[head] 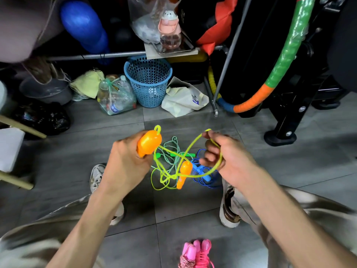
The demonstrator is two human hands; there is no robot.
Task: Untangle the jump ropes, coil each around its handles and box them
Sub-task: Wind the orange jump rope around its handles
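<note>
Crouching over the grey tiled floor (193,219), we keep the work low and between our feet, so that whatever slips free drops only a little way and stays within reach. The heap of jump ropes (173,163) lies there in front of us: a yellow-green cord (193,146), a teal twisted rope (170,146) with green handles, and a blue rope (202,171) pushed to the right, all crossing one another.

Our left hand (127,163) grips one orange handle (149,143) of the yellow-green rope, fingers curled tightly round it, lifted clear of the heap; we judge this gives us a fixed end from which to follow the cord. Our right hand (228,157) has its fingers (208,154) bent round a loop of the same cord, thumb and forefinger pinching it at the top, drawing the loop up and away so that the crossings beneath show plainly. The second orange handle (183,174) hangs or lies among the strands below; we cannot tell whether it touches the floor.

Near our knees the pink rope (197,252) sits already wound round its handles, set apart so it does not rejoin the knot. We see no box in this view. Beyond the heap stands a blue basket (148,84) among bags and bottles.
</note>
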